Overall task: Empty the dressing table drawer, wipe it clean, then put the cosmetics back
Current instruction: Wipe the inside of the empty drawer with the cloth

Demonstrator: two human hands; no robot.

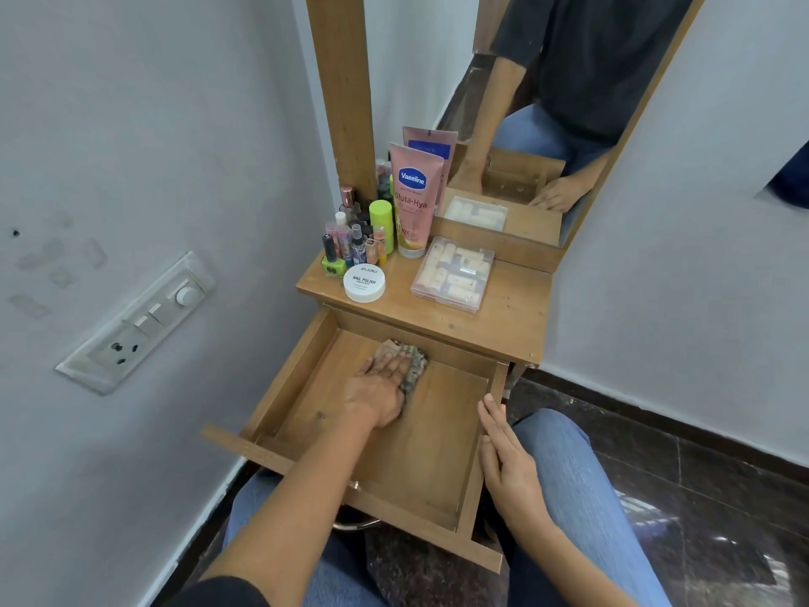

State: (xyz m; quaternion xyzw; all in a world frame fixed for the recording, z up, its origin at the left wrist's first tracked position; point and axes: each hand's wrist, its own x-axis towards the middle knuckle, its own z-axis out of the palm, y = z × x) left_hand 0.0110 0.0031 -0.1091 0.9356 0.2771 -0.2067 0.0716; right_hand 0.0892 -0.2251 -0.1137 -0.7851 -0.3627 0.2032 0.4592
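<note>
Flat, left hand fingers spread on cloth in drawer.

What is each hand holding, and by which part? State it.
Left hand presses flat on top of a cloth on the drawer floor. Right hand rests on the drawer's right wall, gripping nothing.

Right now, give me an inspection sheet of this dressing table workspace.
Surface: wooden tabletop, bare at its right side.
Job's things: drawer pulled open, no cosmetics in it; cloth on its floor.
Clutter: Vaseline tube, nail polish remover tub, clear case, small bottles crowded at the tabletop's left.
Hands: left hand presses flat on the cloth; right hand open, resting at the drawer's right wall.
Cables: nothing seen.
Surroundings: mirror behind; switch panel on the left wall; dark tiled floor.
</note>
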